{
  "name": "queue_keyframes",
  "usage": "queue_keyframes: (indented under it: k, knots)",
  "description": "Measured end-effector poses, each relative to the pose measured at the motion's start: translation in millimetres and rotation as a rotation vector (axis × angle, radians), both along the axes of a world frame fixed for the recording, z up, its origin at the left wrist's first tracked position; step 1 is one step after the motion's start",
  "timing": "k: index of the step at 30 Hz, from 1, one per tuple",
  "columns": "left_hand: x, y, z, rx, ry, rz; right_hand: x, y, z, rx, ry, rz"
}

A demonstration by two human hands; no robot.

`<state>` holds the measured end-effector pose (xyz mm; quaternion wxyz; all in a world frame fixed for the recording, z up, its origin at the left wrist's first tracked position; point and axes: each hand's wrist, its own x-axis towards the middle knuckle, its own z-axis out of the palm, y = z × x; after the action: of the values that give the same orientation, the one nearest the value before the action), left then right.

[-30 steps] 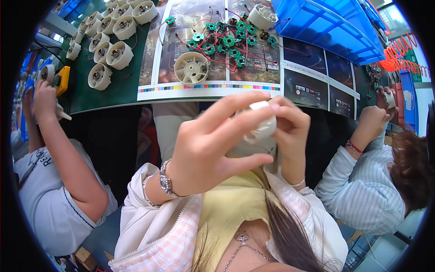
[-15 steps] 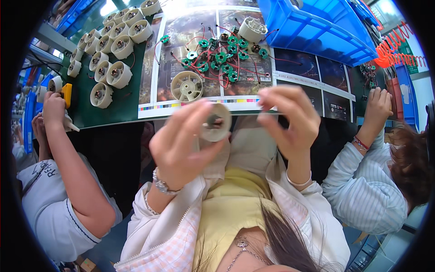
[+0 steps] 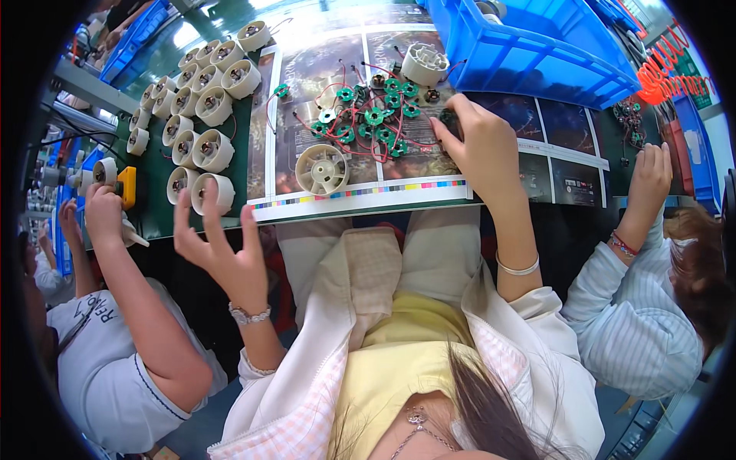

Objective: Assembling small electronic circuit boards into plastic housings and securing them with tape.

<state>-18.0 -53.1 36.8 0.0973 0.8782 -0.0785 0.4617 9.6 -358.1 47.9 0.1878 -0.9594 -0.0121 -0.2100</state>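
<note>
My left hand (image 3: 228,257) is open, fingers spread, just in front of a cream round plastic housing (image 3: 215,195) at the near end of the grouped housings. My right hand (image 3: 488,149) reaches over the printed sheet, thumb and forefinger closed around a small round green circuit board (image 3: 450,118), which the fingers partly cover. Left of it lies a tangled pile of similar green boards (image 3: 374,116) with red wires. A cream fan housing (image 3: 322,169) with radial blades rests on the sheet's near part. Another cream housing (image 3: 425,64) stands behind the pile.
Several cream housings with motors (image 3: 213,106) stand in rows on the green table at the left. A large blue bin (image 3: 529,65) occupies the back right, beside a coiled red hose (image 3: 655,86). Co-workers' arms (image 3: 138,299) (image 3: 632,203) are on both sides.
My left hand has moved left and let go of the housing, which now stands with the grouped ones. My right hand has moved forward to the circuit boards.
</note>
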Motion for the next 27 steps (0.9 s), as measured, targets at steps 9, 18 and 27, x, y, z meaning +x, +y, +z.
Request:
queue_keyframes:
  k: [9, 18, 27]
  knots:
    - [-28, -30, -23, -0.521, 0.383, -0.471, -59, -12, 5, 1.133, -0.029, 0.180]
    - [4, -61, -1, -0.168, 0.332, -0.447, -94, 23, -1, 1.464, 0.257, 0.314]
    - [-12, -69, -16, -0.579, 0.393, -0.699, -100, 39, 4, 0.932, 0.249, 0.453]
